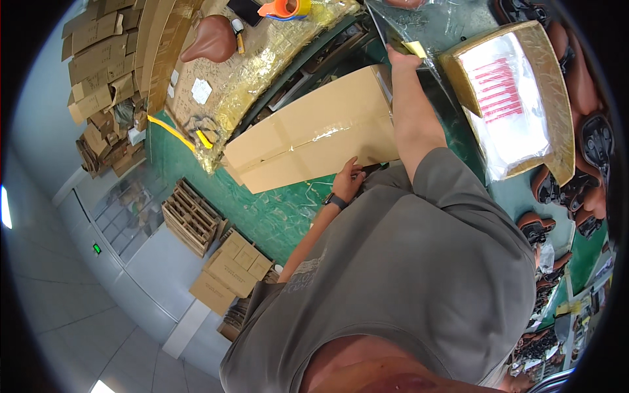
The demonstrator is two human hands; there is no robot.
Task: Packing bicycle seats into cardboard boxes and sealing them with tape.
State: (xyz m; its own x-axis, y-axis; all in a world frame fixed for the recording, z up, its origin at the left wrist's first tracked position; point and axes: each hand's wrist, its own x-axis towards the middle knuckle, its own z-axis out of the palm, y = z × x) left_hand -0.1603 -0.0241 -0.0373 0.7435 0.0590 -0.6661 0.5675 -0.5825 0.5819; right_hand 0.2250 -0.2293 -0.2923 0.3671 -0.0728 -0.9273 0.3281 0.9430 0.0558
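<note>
A long closed brown carton (314,134) with clear tape along its seam lies in front of me, tilted across the view. Beside its near edge is my left hand (347,180), wearing a dark wristband. Its fingers are curled near a dark thing by my waist; what they hold, if anything, is hidden. My right arm reaches past the carton's right end to the edge of the grey table. There my right hand (403,59) has its fingers closed at a small yellow slip (415,49).
On the left bench lie a brown bicycle saddle (211,40), a dark phone-like object (246,9) and an orange tape dispenser (285,8). An open carton (560,85) with white plastic lining stands right, near several saddles (596,141). Stacked pallets (191,216) and cartons (232,268) stand left.
</note>
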